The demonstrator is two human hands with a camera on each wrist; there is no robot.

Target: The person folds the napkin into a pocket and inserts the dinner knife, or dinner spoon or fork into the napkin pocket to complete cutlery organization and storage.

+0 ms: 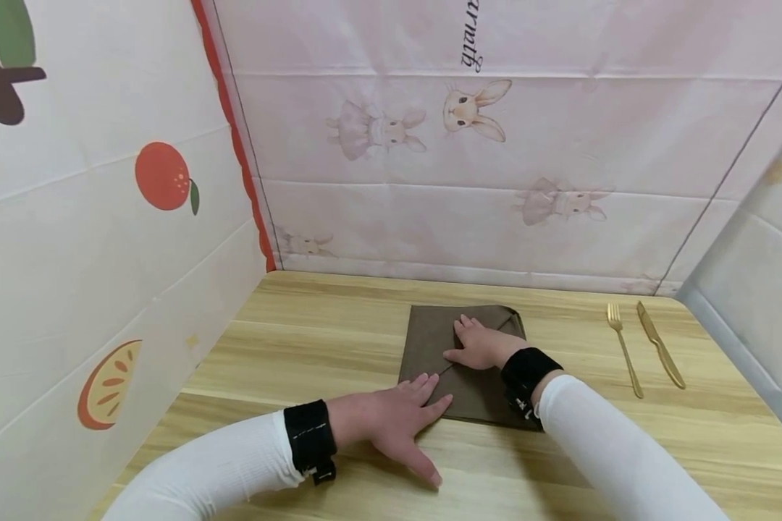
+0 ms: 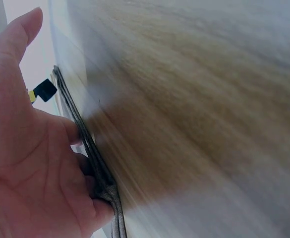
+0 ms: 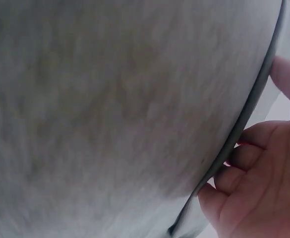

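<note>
A dark brown folded cloth napkin [image 1: 423,329] lies flat on the wooden table, with a diagonal fold line running across its top. My right hand [image 1: 485,345] rests palm down on the middle of it, fingers extended across the fold. At the near left part of the cloth, my left hand [image 1: 397,421] touches it with spread fingertips, the thumb out over bare wood. The left wrist view shows the layered edge of the napkin [image 2: 92,148] beneath the fingers of the left hand [image 2: 35,173]. In the right wrist view, fingertips of the right hand [image 3: 259,183] press on the cloth.
To the right of the napkin, a gold fork [image 1: 623,354] and a gold knife [image 1: 662,347] lie side by side on the wooden table [image 1: 319,318]. Printed fabric walls stand behind [image 1: 430,224] and at the left and right sides.
</note>
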